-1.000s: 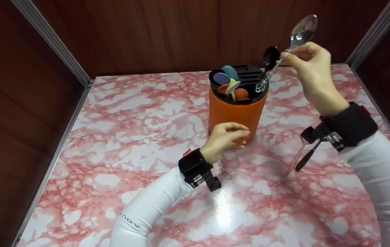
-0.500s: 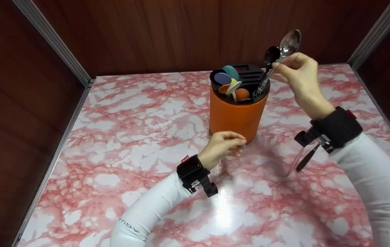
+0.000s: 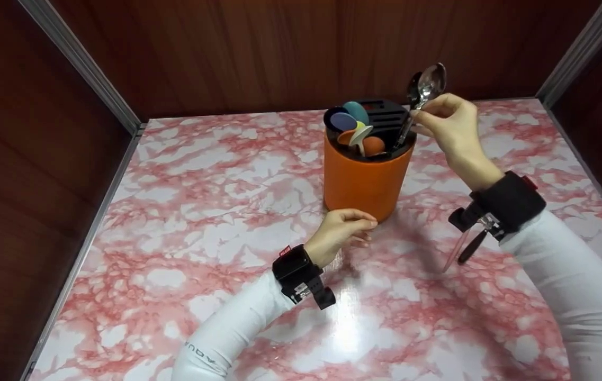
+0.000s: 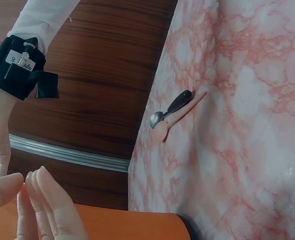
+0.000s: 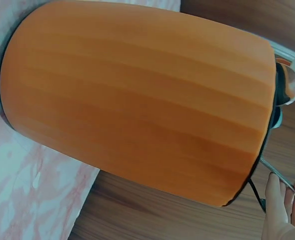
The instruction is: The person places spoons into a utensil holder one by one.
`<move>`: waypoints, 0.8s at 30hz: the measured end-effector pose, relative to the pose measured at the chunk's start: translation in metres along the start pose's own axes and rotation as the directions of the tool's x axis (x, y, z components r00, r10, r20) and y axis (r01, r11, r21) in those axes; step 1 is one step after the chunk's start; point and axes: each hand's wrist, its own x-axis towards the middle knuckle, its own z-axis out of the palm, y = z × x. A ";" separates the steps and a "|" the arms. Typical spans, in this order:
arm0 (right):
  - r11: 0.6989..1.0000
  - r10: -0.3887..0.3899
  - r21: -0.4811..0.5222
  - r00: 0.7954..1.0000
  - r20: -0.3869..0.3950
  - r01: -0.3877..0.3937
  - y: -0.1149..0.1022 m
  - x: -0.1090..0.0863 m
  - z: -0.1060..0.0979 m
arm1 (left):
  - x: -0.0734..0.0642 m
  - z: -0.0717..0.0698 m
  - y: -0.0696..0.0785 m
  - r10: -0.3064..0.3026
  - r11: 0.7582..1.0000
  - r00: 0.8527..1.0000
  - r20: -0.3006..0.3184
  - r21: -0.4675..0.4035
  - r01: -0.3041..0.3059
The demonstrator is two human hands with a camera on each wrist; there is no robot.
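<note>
My right hand (image 3: 457, 129) pinches the handle of a shiny metal spoon (image 3: 432, 82), bowl up. The handle's lower end is down inside the right side of an orange utensil holder (image 3: 365, 185), close to a black spoon (image 3: 413, 89) standing there. In the right wrist view the fingertips (image 5: 273, 192) meet that handle just past the holder's rim. My left hand (image 3: 337, 235) hovers at the holder's front base with loosely bent fingers; in the left wrist view nothing shows between thumb and fingers (image 4: 47, 200).
Several colourful utensil heads, among them a blue one (image 3: 343, 122) and a cream one (image 3: 360, 135), fill the holder's left part. A black-handled spoon (image 4: 180, 102) and a pink spoon (image 4: 185, 112) lie on the marbled table (image 3: 200, 211). Brown panels (image 3: 258, 58) wall the back and sides.
My right hand has moved down and left, lowering the spoon's handle into the holder. My left hand has drifted slightly down, toward me.
</note>
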 end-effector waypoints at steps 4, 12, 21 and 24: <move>0.999 0.006 -0.035 1.000 0.018 -0.005 0.006 0.000 -0.001 | 0.000 0.000 -0.003 -0.005 1.000 1.000 -0.005 -0.005 0.005; 0.998 0.032 -0.063 0.999 0.029 -0.030 0.010 -0.001 -0.004 | 0.000 0.000 -0.007 -0.020 0.999 1.000 -0.002 -0.032 0.020; 0.995 0.041 -0.092 0.999 0.019 -0.039 0.011 -0.002 -0.006 | -0.001 -0.001 -0.010 -0.040 0.999 0.999 -0.007 -0.014 0.040; 0.988 0.040 -0.148 0.999 0.020 -0.037 0.011 -0.002 -0.009 | -0.001 -0.001 -0.011 -0.037 0.999 0.999 -0.011 -0.008 0.037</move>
